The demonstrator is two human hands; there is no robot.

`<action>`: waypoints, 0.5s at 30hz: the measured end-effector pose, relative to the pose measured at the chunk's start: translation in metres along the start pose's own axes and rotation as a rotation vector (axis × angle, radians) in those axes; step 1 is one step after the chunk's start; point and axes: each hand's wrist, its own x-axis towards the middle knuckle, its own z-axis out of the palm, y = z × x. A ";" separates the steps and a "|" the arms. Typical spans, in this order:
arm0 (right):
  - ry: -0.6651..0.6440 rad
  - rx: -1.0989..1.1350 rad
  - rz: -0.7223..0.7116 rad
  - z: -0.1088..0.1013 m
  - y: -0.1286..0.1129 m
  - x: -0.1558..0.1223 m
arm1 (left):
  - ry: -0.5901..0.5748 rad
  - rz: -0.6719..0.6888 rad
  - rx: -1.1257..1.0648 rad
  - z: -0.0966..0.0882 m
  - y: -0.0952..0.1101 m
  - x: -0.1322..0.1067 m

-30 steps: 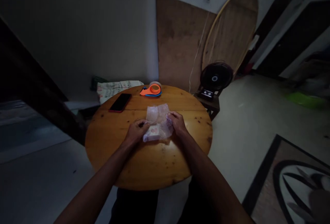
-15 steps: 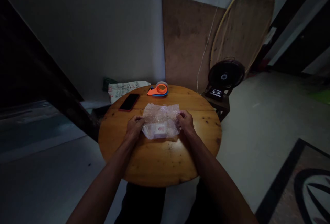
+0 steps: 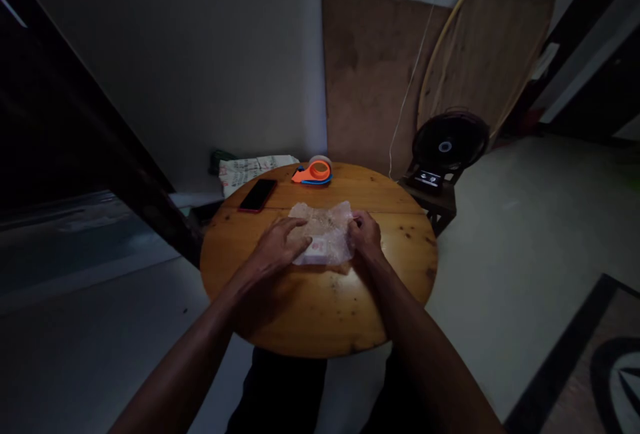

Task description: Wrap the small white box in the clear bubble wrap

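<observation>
Sheet of clear bubble wrap, one, crumpled at the edges, spread at the middle of a round wooden desk; it serves as the wrapping for a small white box, which lies flat toward its near side, reddish print on the upper face. Whether a layer of film covers that face cannot be told; contents of the box not visible. Box: long axis apparently left to right, roughly along the near edge of the desk, the left end partly hidden by a thumb. Wrap: wider left to right than front to back, far corners raised slightly. Left hand: palm down over the left part of the wrap, fingers extended and loosely parted, thumb set well away from the forefinger and reaching to the box; no grip seen. Right hand: fingers curled closed, pinching the right edge of the wrap. Tape dispenser, orange and blue, at the far edge, a roll of tape seated in its ring, narrow end pointing left. Phone, dark screen upward, red rim, far left, long axis running from near left to far right. Printed white sack, beyond the desk at far left, contents unseen. Black fan, on a dark stool, right of the desk.
</observation>
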 end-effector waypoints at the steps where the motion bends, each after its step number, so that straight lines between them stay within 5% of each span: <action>1: -0.005 -0.016 -0.004 0.000 0.000 0.000 | -0.078 0.039 0.056 -0.004 0.004 0.001; 5: -0.013 -0.014 -0.013 0.001 0.002 0.001 | -0.308 0.085 0.236 -0.013 0.006 0.010; 10: -0.033 -0.018 -0.009 0.000 0.001 0.002 | -0.248 0.164 0.339 -0.021 0.007 0.004; 15: -0.041 -0.030 0.001 0.000 0.001 0.002 | -0.286 0.363 0.421 -0.021 0.033 -0.032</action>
